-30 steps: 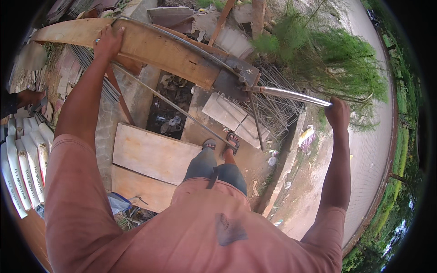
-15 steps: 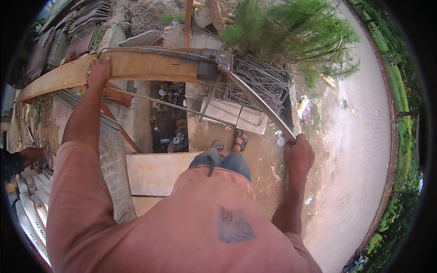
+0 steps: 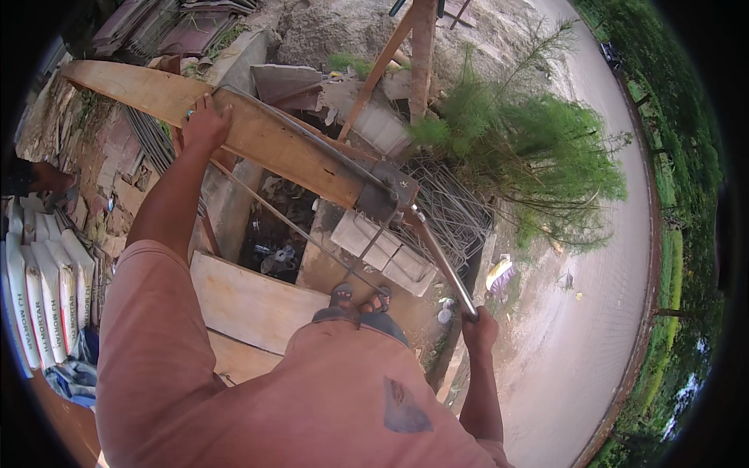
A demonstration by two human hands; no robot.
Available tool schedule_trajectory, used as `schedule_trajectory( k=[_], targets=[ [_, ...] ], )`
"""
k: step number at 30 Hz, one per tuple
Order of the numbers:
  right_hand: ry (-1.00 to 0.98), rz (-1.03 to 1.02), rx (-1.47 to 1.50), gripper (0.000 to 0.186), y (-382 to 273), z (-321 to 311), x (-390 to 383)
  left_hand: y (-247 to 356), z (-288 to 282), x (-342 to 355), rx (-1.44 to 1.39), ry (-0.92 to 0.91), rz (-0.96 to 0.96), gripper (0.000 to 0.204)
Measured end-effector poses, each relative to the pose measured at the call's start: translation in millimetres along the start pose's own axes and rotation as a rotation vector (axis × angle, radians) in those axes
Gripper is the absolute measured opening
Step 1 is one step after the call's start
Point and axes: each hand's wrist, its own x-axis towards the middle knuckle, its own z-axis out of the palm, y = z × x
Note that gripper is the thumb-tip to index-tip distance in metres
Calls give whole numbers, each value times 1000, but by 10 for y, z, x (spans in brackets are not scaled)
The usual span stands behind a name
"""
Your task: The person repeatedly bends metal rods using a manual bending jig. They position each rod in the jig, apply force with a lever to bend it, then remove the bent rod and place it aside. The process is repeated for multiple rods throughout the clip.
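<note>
Head view: my left hand (image 3: 204, 125) lies flat, fingers spread, pinning the long pale wooden plank (image 3: 234, 129) steady, while my right hand (image 3: 477, 331) has fingers clamped on the grey steel lever pipe (image 3: 443, 261) reaching to the plank's metal bracket (image 3: 386, 195).

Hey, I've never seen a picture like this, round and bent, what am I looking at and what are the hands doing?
It is a fisheye camera worn on a person's head, looking down, so straight edges curve. The left hand rests on a long pale wooden plank with a thin steel rod along it. The right hand grips the end of a long grey metal lever joined to a metal bracket on the plank. Below stand the person's sandalled feet on a flat plywood board. A green bush grows on the right.
</note>
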Motion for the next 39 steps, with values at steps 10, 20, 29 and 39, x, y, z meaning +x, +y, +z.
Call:
schedule_trajectory(
  k=[10, 20, 29, 39],
  targets=[
    [-130, -203, 108, 40, -242, 217, 431, 88, -30, -71, 84, 42, -127, 72],
    [-579, -605, 488, 27, -1097, 316, 400, -33, 27, -70, 61, -9, -224, 71],
    [-746, -554, 449, 25, -1550, 468, 316, -37, 89, 38, 87, 20, -136, 69],
    [-443, -673, 586, 23, -1784, -520, 571, -1369, 12, 1042, -1677, -125, -100, 54]
  ],
)
